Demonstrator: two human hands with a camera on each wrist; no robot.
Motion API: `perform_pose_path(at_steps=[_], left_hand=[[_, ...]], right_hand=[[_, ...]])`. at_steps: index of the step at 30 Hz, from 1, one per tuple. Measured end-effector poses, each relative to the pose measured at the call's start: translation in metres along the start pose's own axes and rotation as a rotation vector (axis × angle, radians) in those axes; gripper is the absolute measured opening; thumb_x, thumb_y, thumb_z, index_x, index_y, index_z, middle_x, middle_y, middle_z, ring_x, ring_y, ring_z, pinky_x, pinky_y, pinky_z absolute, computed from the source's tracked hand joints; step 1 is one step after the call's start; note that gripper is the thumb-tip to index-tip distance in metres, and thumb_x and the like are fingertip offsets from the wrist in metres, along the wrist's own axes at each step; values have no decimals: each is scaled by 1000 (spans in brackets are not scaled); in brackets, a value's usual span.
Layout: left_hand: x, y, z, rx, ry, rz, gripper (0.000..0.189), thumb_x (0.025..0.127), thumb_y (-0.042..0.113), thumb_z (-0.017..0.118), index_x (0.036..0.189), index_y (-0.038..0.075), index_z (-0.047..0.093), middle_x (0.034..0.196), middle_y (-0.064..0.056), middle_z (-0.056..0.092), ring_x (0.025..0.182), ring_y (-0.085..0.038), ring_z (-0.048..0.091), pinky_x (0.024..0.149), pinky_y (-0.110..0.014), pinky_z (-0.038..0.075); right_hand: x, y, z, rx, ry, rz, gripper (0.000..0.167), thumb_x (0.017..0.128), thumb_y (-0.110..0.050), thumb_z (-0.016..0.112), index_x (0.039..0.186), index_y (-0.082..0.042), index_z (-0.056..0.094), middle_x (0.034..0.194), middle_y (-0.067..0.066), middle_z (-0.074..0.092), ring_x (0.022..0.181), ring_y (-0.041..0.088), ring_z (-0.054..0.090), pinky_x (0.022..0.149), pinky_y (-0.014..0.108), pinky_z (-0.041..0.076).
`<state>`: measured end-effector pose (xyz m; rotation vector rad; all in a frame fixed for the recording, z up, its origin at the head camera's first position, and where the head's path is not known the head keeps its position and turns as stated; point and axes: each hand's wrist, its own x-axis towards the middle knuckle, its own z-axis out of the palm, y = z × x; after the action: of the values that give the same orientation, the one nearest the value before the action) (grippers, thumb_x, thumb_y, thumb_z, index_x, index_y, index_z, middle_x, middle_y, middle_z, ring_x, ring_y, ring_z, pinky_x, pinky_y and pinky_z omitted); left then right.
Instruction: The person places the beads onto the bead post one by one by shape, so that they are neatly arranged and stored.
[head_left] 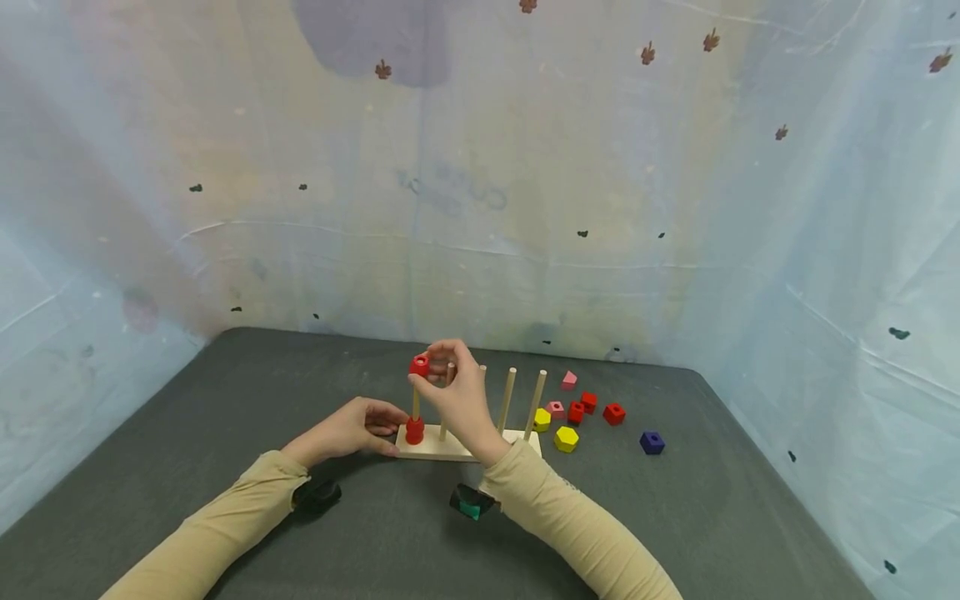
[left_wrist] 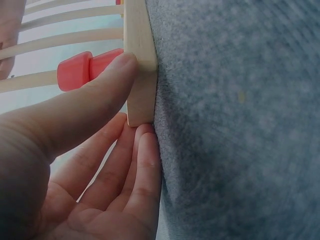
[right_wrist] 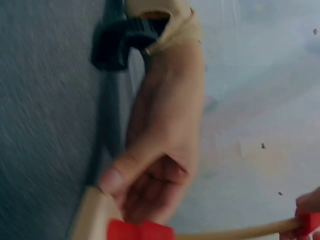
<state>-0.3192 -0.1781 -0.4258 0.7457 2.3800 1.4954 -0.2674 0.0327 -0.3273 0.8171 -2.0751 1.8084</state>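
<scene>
My right hand [head_left: 463,398] pinches a red bead [head_left: 419,365] at the top of the leftmost peg of a wooden peg board [head_left: 435,451]. Lower on that same peg, red beads [head_left: 415,431] sit stacked down at the board. With thumb and fingers my left hand [head_left: 347,430] holds the board's left end; the left wrist view shows the thumb against one face of the wood [left_wrist: 141,95] and fingertips at its end. In the right wrist view the pinched bead [right_wrist: 311,222] is partly cut off at the edge. My right forearm and hand hide part of the board.
Right of the board lie yellow hexagonal beads [head_left: 566,439], several red cube beads [head_left: 614,414], pink beads [head_left: 569,380] and a dark blue bead [head_left: 652,442]. Other bare pegs [head_left: 535,404] stand upright on the board. A plastic sheet [head_left: 480,208] hangs behind the grey table [head_left: 360,533].
</scene>
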Motion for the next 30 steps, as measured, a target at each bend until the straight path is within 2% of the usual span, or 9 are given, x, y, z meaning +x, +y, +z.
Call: perform_pose_path(at_steps=[8, 16, 21, 23, 30], left_hand=[[0, 1, 1, 6, 3, -9, 56, 75, 13, 82, 124, -4, 59, 119, -16, 61, 110, -30, 59, 90, -31, 53], [-1, 1, 0, 3, 0, -10, 56, 76, 12, 82, 124, -5, 58, 120, -17, 61, 110, -30, 59, 90, -32, 53], [-1, 2, 0, 13, 2, -25, 56, 76, 12, 82, 124, -4, 59, 121, -16, 61, 110, -29, 59, 90, -32, 53], [0, 2, 0, 12, 6, -36, 56, 75, 12, 82, 124, -3, 59, 120, -15, 61, 110, -28, 59, 90, -32, 53], [0, 0, 1, 9, 3, -16, 54, 75, 12, 82, 123, -2, 60, 120, -14, 61, 111, -29, 59, 92, -34, 52]], right_hand=[[-5, 8, 5, 63, 59, 87, 30, 86, 1, 69, 112, 8, 56, 105, 20, 61, 93, 30, 61, 84, 36, 54], [-2, 41, 11, 176, 83, 237, 30, 85, -8, 73, 113, -2, 61, 104, 11, 64, 94, 22, 62, 83, 31, 54], [-9, 48, 14, 162, 78, 354, 32, 84, -12, 76, 112, -7, 62, 101, 6, 65, 93, 18, 62, 83, 31, 53], [-11, 50, 14, 157, 75, 367, 32, 83, -11, 76, 112, -6, 61, 100, 6, 65, 92, 19, 62, 82, 32, 54], [-22, 65, 16, 136, 32, 419, 29, 83, -5, 74, 108, -5, 59, 99, 6, 63, 90, 17, 61, 80, 31, 54]])
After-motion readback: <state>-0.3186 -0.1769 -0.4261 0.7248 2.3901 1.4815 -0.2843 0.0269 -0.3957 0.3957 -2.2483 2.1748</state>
